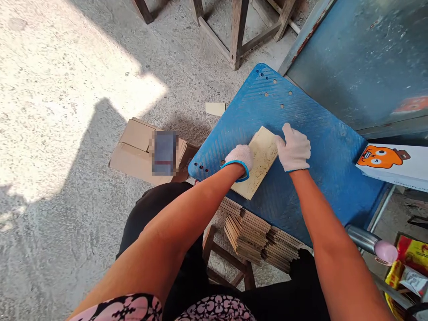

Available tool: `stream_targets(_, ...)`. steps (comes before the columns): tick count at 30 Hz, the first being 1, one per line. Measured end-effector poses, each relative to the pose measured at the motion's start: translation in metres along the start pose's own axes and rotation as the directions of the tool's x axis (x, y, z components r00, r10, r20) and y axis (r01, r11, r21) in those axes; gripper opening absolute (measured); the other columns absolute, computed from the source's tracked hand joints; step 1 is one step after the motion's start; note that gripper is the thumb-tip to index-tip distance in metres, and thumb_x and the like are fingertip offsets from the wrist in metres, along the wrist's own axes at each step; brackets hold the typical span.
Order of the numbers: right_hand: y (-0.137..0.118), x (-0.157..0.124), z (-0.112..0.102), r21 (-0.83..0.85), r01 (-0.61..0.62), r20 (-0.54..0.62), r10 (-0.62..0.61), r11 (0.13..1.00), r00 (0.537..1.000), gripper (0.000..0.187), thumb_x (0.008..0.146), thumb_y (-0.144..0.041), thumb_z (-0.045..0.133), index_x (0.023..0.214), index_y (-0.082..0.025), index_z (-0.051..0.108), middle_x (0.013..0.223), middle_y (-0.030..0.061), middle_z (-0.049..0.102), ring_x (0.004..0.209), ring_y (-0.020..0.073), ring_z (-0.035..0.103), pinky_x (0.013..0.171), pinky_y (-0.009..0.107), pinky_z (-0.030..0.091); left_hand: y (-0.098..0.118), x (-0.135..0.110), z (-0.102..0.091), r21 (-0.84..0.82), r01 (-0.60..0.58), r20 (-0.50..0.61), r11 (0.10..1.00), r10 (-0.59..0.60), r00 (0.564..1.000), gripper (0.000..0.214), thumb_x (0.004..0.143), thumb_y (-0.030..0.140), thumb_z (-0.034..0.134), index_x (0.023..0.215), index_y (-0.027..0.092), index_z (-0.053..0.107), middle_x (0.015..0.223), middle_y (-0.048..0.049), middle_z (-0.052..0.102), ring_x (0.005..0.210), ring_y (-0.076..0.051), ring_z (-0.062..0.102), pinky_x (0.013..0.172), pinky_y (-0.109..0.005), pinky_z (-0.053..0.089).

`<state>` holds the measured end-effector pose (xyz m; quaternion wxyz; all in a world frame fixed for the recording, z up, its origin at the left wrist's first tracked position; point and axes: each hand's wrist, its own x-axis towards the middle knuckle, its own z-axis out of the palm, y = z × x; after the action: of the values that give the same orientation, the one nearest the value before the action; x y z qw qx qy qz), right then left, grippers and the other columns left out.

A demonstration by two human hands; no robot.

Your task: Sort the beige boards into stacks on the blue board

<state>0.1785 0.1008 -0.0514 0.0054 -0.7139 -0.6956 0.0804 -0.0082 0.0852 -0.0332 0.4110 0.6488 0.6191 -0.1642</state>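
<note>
A pale, thin wooden board with dark specks lies slantwise on a blue tabletop. My left hand, in a white knit glove with a blue cuff, is closed at the board's left edge, its curled fingers mostly hidden from above. At the opposite long edge is my right hand, gloved the same way. Its thumb points at the board and touches or nearly touches it; a forefinger stands apart from the thumb, and the other fingers bend out of sight. Nothing shows between that thumb and finger.
Stacked thin wooden boards sit below the table's near edge, close to my lap. Left of the table is a cardboard box with a blurred patch. A white box and a metal flask are at the right. Wooden legs stand beyond.
</note>
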Motion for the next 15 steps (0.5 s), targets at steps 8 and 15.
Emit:
stream_targets(8,-0.017,0.032,0.006,0.051,-0.062,0.324,0.042,0.997,0.945,0.063,0.101,-0.053,0.034,0.155,-0.022,0.041,0.145,0.0188,0.056,0.118,0.0382,0.058,0.089,0.048,0.048,0.000,-0.005,-0.003,-0.023,-0.010,-0.001,1.000,0.010,1.000,0.041,0.097,0.013,0.043,0.135,0.006,0.055,0.131,-0.0243,0.062,0.124,-0.033,0.064,0.099,-0.043,0.056)
stream_targets(15,-0.031,0.034,0.006,0.076,-0.018,0.381,-0.013,0.997,0.925,0.054,0.101,-0.060,0.032,0.123,-0.021,0.062,0.119,0.0173,0.069,0.099,0.0324,0.064,0.079,0.038,0.046,-0.001,-0.008,-0.002,-0.020,-0.027,-0.005,0.999,0.026,1.000,0.042,0.095,0.010,0.043,0.136,0.004,0.054,0.130,-0.0246,0.063,0.124,-0.035,0.064,0.099,-0.044,0.056)
